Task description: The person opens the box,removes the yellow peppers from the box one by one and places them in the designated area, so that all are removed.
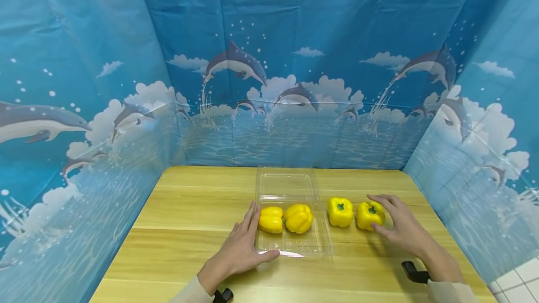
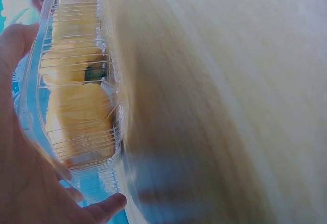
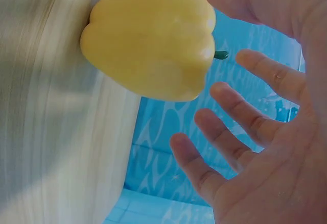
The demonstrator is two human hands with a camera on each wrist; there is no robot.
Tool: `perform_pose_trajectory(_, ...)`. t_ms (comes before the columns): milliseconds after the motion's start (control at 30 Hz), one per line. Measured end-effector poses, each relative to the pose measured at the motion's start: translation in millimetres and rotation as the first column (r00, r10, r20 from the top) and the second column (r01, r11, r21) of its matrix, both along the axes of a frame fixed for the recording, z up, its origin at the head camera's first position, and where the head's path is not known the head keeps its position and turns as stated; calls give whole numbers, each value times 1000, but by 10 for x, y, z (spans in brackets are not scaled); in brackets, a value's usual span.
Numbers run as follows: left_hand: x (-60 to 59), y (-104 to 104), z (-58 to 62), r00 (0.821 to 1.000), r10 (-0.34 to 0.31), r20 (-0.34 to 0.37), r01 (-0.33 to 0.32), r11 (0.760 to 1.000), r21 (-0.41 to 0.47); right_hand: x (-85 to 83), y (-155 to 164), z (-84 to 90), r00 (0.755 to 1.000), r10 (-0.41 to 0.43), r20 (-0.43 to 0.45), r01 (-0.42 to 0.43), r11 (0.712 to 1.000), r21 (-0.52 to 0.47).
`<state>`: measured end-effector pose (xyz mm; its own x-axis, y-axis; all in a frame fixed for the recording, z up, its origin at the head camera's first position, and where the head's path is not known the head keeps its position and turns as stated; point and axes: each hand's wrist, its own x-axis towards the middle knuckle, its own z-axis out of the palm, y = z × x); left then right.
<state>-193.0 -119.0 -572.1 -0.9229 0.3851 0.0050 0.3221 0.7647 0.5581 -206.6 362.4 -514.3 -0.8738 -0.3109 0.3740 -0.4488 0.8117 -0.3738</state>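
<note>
A clear plastic clamshell container (image 1: 309, 246) lies with its lid flipped back on the wooden table. Two yellow bell peppers rest in its tray, one at the left (image 1: 271, 220) and one near the middle (image 1: 298, 219). My left hand (image 1: 241, 243) rests along the container's left side, fingers straight and thumb by the front edge. Right of the container, two more yellow bell peppers stand stem up, an inner one (image 1: 340, 212) and an outer one (image 1: 370, 215). Around the outer pepper my right hand (image 1: 400, 226) is spread, thumb close at its near side, fingers apart from it.
The container's open lid (image 1: 286, 185) reaches toward the back edge of the wooden table (image 1: 189, 233). Dolphin-printed blue curtains (image 1: 269, 130) hang behind the table and on both sides. White tiles (image 1: 515, 279) show at the lower right.
</note>
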Motion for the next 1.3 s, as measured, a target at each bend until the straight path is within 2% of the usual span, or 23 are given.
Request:
perform_pose_trajectory(333,-3,-3,30,1000,-2,-6,2,1000,-3,17,-85,92,998,27,-49,-26,1000,11)
perform_pose_trajectory(733,5,-2,17,1000,-4,2,4,1000,5,55,-223,195,999,19,-40,-18,999,32)
perform_pose_trajectory(1300,12,1,11,1000,-2,3,2,1000,8,120,-475,343,995,74,-67,-70,996,59)
